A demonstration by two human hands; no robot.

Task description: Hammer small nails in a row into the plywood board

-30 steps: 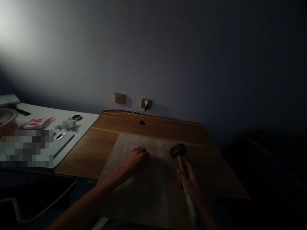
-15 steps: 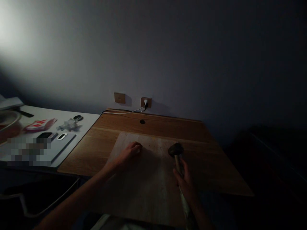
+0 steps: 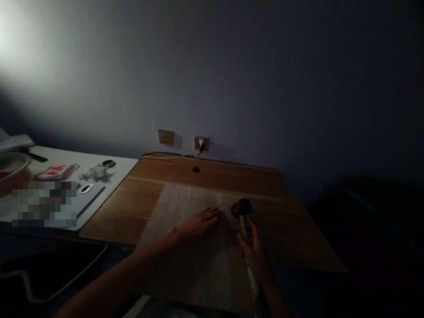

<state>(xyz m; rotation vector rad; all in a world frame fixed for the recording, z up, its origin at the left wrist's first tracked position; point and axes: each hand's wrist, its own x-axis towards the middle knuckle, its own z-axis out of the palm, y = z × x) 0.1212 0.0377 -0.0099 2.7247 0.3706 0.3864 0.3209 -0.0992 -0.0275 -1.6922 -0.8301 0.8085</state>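
Observation:
My left hand (image 3: 202, 223) lies on a pale wooden board (image 3: 185, 207), palm down with its fingers stretched out. A row of several small dark marks, nails or holes, I cannot tell which, runs along the board's far part just beyond the fingertips. My right hand (image 3: 253, 247) is wrapped round the handle of a mallet (image 3: 242, 207). The mallet's dark, rounded head points away from me over the right side of the board. The board rests on a brown wooden desk (image 3: 291, 234) and reaches toward my body.
To the left, a white table (image 3: 124, 165) carries a red-and-white packet (image 3: 58, 172), a crumpled clear plastic bag (image 3: 96, 173), a small round dark object (image 3: 108, 163) and a bowl (image 3: 15, 168). Cables (image 3: 172, 156) run along the desk's back edge to a wall socket (image 3: 202, 143). Dim light.
My left hand has moved right along the board and its curled fingers have straightened, uncovering the left part of the row of marks. The right hand and mallet have hardly moved.

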